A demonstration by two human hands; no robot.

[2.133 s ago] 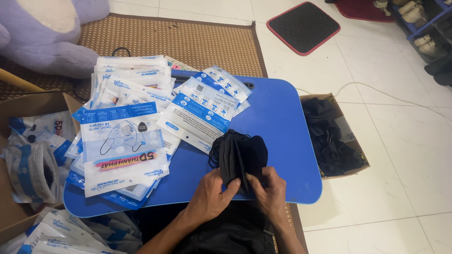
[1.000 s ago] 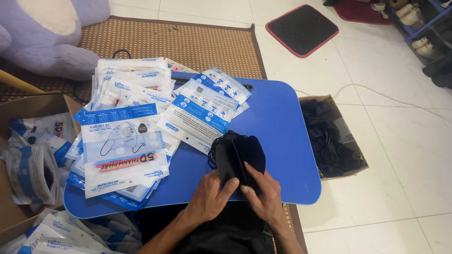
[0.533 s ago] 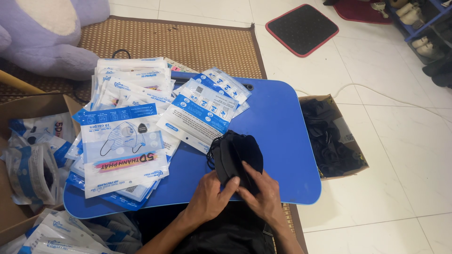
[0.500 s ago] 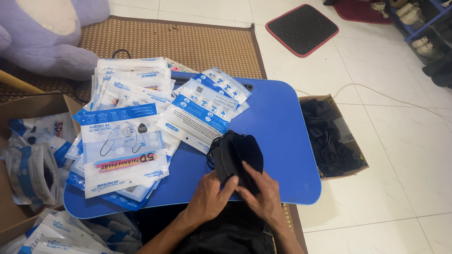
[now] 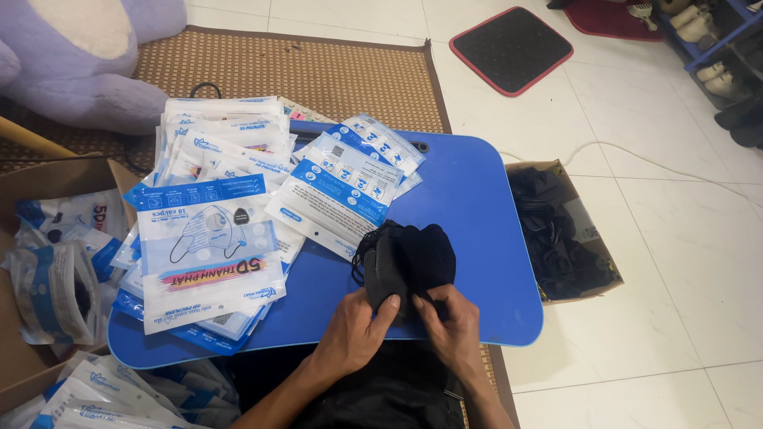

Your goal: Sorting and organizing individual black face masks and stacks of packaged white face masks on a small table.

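Left hand (image 5: 352, 328): pinching near edge of black face-mask stack (image 5: 409, 262).
Right hand (image 5: 450, 324): fingers closed on same stack.
Risk: uneven pinch — stack fans, masks slide off blue table (image 5: 477, 206).

**Black masks held over the blue tabletop**

The left hand (image 5: 354, 334) and right hand (image 5: 453, 326) grip a stack of black masks (image 5: 409, 262) on the blue tabletop (image 5: 477, 206). Blue-and-white mask packets (image 5: 207, 246) lie beside; a cardboard box (image 5: 592, 230) holds more black masks.
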